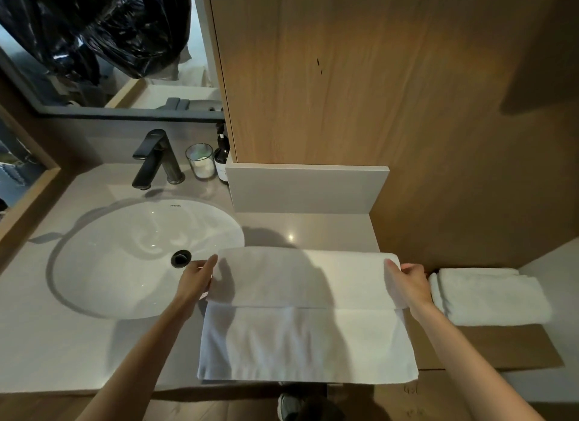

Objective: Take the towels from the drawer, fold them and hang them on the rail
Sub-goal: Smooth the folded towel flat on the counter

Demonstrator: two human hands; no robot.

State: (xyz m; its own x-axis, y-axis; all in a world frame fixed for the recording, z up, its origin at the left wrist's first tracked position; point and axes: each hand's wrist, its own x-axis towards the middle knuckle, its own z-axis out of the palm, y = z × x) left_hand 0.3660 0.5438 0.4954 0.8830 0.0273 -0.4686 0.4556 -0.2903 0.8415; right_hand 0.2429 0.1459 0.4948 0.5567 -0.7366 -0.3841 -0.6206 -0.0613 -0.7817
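Observation:
A white towel [307, 320] lies flat on the grey counter to the right of the sink, its far third folded over toward me. My left hand [195, 276] pinches the left end of that folded flap. The flap's right end is pinched by my right hand [412, 284]. The towel's near edge reaches the counter's front edge. A second white towel [492, 298], folded thick, rests to the right on a lower brown surface. No rail or drawer is in view.
A white oval sink [141, 257] with a black drain sits left of the towel. Behind it stand a black tap [155, 159], a glass jar [200, 160] and a dark pump bottle [221, 157]. A wooden cabinet [360, 76] and grey backsplash [307, 188] rise behind the counter [56, 342].

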